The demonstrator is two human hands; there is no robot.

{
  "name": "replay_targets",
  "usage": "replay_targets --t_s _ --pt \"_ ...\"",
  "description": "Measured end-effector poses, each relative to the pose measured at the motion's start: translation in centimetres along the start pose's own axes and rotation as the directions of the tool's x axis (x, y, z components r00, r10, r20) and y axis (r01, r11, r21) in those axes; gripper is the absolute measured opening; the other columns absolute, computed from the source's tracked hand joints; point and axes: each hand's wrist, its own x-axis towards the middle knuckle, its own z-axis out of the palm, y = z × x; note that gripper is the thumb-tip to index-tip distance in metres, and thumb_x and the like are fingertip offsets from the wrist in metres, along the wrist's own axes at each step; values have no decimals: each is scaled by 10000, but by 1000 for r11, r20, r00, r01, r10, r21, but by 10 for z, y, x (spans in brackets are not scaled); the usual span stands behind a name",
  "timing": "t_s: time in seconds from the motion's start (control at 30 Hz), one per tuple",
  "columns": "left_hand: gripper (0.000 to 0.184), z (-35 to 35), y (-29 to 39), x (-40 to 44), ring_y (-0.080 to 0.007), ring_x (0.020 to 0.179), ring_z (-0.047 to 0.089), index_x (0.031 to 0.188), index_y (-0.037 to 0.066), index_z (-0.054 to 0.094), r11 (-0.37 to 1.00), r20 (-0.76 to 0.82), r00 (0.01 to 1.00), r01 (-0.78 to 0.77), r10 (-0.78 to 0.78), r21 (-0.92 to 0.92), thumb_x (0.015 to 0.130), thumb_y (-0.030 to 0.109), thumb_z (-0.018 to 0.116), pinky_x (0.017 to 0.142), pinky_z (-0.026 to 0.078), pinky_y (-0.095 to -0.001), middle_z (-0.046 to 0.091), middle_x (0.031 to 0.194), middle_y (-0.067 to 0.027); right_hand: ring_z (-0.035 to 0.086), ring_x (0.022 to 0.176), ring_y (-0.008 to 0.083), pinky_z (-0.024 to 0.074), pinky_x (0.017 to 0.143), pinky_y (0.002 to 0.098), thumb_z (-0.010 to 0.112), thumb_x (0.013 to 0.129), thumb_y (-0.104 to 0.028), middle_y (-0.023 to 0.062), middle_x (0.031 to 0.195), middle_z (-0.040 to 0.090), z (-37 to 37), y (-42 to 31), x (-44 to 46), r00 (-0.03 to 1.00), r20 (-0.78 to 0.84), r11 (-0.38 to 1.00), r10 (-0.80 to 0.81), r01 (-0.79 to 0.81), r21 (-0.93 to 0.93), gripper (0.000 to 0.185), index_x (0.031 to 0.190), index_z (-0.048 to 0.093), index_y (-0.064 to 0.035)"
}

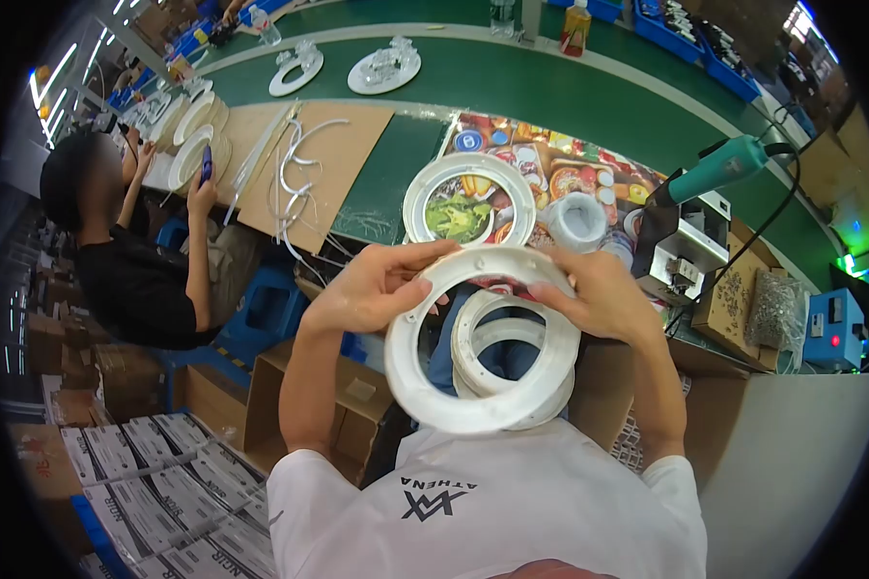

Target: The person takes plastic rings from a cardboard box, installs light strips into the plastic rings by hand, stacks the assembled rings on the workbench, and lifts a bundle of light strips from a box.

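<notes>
A white plastic ring (401,372) with small raised bosses is held up in front of my chest. My left hand (369,289) grips its upper left rim, thumb on the near face and fingers behind. On the upper right of the same rim, my right hand (601,297) is closed with its thumb over the edge. Behind and below it, more white rings (465,372) are stacked at my lap, partly hidden. Another white ring (417,205) lies flat on the printed table mat (555,159), just beyond my hands. To its right stands a round translucent tub (577,222).
At right, a teal power tool (719,171) is mounted by a metal fixture (687,253), its black cable looping down. A blue box (833,328) stands beyond. White strips (294,183) lie on cardboard. A co-worker (130,261) sits left; cartons (159,473) are below.
</notes>
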Motion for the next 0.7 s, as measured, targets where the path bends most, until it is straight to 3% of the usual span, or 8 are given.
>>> replay_targets --t_s 0.1,0.13,0.2,0.3,0.37,0.5,0.57,0.7 --pt "437 -24 7 28 -148 830 633 1281 -91 439 996 -25 996 82 -83 -29 889 71 544 731 523 -255 637 1032 -178 606 726 394 475 698 390 582 854 -211 244 734 608 21 28 28 987 -76 987 -142 147 66 338 1098 567 23" --pt "447 -38 1 41 -155 821 637 1267 -77 464 986 -147 988 69 -47 149 887 135 567 711 516 -262 648 994 -162 606 726 394 475 698 390 582 854 -211 244 734 608 20 32 38 986 -81 987 -149 153 52 338 1098 567 23" --pt "461 -62 -9 60 -162 812 642 1252 -63 490 943 -261 965 76 12 324 886 199 589 691 509 -269 659 956 -146 609 785 412 466 724 432 516 877 -186 259 802 615 18 40 60 991 -127 997 40 -31 68 280 1043 565 34" --pt "401 -89 -35 79 -144 904 599 1172 -34 563 932 -400 914 207 -76 298 859 213 613 785 476 -267 644 1015 -124 588 811 460 455 736 494 497 857 -191 318 826 593 43 84 106 944 -327 988 46 5 152 299 882 556 102" --pt "307 -100 -67 92 -146 833 608 1047 -37 625 785 -490 836 126 245 607 843 192 602 741 481 -288 661 904 -127 587 822 468 459 748 496 489 838 -166 329 831 591 50 86 122 932 -352 993 85 -52 104 297 898 548 118" --pt "253 -115 -98 112 -162 710 608 941 -45 648 734 -568 800 266 194 625 827 172 587 658 480 -320 646 744 -131 579 866 497 463 799 507 472 783 -103 360 857 587 59 100 147 916 -357 983 184 -172 64 304 939 532 152" --pt "255 -124 -120 122 -326 664 632 835 -44 660 713 -576 770 239 274 659 785 198 596 640 485 -387 629 690 -203 579 876 498 462 807 508 466 777 -88 365 874 586 60 107 152 914 -338 974 225 -216 65 307 953 524 157" --pt "222 -106 -111 118 -363 676 620 842 -59 648 627 -529 803 269 273 731 791 141 566 645 483 -404 622 703 -220 580 895 497 459 827 509 456 769 -61 378 910 580 71 125 151 906 -320 960 277 -249 124 333 1009 490 169"
